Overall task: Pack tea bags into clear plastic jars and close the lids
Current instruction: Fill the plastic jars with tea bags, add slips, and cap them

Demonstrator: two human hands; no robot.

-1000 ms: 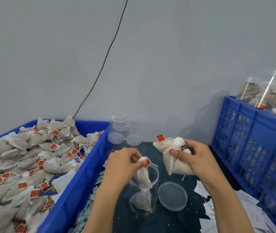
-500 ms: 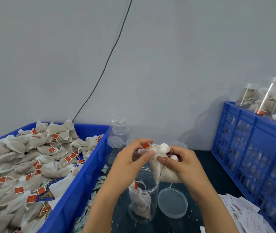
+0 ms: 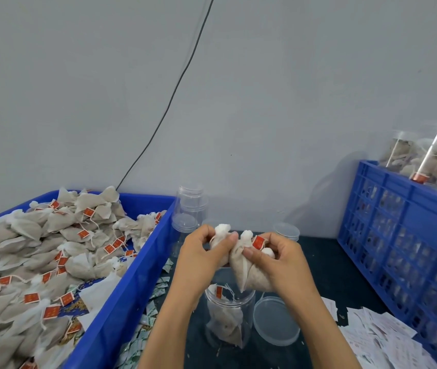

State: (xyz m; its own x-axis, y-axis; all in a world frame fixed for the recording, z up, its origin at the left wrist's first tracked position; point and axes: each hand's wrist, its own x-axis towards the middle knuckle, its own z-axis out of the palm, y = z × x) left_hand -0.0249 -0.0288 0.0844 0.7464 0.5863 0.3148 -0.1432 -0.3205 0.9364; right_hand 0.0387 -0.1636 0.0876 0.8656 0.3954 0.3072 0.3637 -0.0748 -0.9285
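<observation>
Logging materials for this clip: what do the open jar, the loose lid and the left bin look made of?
Open jar: clear glossy plastic; bags show through. Loose lid: same transparent plastic, apparently. Left bin: opaque blue moulded plastic, smooth with a slight sheen.

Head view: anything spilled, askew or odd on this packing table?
Small sachets lie scattered on the dark table beside the blue bin, and paper slips are strewn loose at right. Otherwise nothing stands out.

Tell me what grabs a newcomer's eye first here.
Centre frame, the left hand and right hand pinch tea bags above an open jar, its lid lying just right. At left, a blue bin heaped with red-tagged bags.
</observation>
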